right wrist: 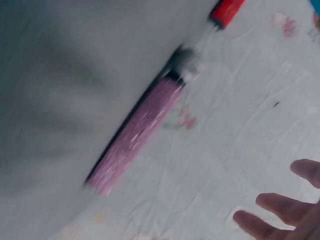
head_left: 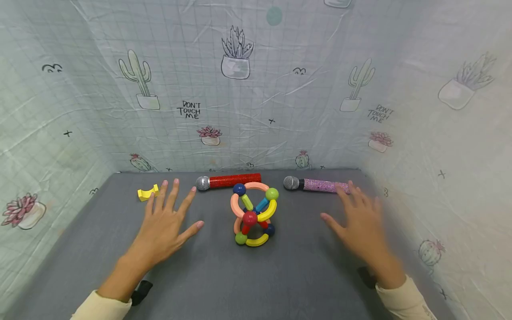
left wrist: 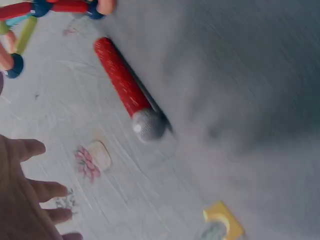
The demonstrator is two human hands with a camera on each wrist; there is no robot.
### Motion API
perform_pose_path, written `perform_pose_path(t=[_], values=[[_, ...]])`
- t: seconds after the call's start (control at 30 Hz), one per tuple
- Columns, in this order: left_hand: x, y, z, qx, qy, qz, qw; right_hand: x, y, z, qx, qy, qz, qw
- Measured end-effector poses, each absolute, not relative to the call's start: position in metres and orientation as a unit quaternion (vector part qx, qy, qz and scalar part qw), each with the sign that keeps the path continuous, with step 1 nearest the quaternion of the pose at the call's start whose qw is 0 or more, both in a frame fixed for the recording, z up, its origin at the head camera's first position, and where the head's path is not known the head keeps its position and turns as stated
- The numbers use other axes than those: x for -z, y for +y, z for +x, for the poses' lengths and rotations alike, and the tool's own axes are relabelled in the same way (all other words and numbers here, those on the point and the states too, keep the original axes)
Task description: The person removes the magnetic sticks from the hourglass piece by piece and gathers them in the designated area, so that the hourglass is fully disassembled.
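Observation:
Between my two hands stands a structure of coloured balls and curved rods [head_left: 256, 215], in red, yellow, green, blue and salmon. My left hand [head_left: 166, 224] is spread over the table's left side, fingers apart, holding nothing. Just beyond its fingertips lies a small yellow arched block [head_left: 148, 193]. On the right, my right hand [head_left: 362, 224] has its fingers spread and holds nothing, slightly blurred. Its fingertips overlap the end of a pink glitter toy microphone [head_left: 320, 185] in the head view. A red glitter microphone [head_left: 236, 180] lies behind the structure, its silver head pointing left.
Both microphones lie along the back edge of the grey table [head_left: 296, 275]. A pale cloth [head_left: 256, 98] printed with cacti and potted plants hangs behind the table and along both sides. Dark bands show at my wrists, below the cream sleeves [head_left: 104, 306].

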State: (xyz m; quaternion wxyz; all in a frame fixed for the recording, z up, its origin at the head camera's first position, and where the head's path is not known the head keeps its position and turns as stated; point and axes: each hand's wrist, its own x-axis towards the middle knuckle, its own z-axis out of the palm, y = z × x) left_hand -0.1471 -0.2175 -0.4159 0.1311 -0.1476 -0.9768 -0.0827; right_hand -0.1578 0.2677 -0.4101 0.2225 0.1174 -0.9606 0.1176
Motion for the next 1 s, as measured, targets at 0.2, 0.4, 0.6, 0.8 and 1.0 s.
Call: perform_pose_path(t=[0.2,0.4,0.6,0.8,1.0], values=[[0.41,-0.181,-0.139,0.275,-0.947,-0.127,0.106,0.406,0.228,-0.154,-0.207,-0.904,0.216,0.305],[0.408,-0.139,-0.141,0.503,-0.858,-0.091,0.042,0.402,0.184,-0.149,-0.257,-0.879,0.282,0.287],[0.412,-0.11,-0.143,0.651,-0.758,-0.034,-0.017,0.408,0.146,-0.151,-0.278,-0.854,0.333,0.288],[0.418,-0.095,-0.143,0.723,-0.689,-0.003,-0.046,0.415,0.122,-0.154,-0.262,-0.842,0.363,0.3],[0.421,-0.092,-0.144,0.734,-0.678,0.002,-0.034,0.418,0.111,-0.156,-0.24,-0.851,0.368,0.287]])
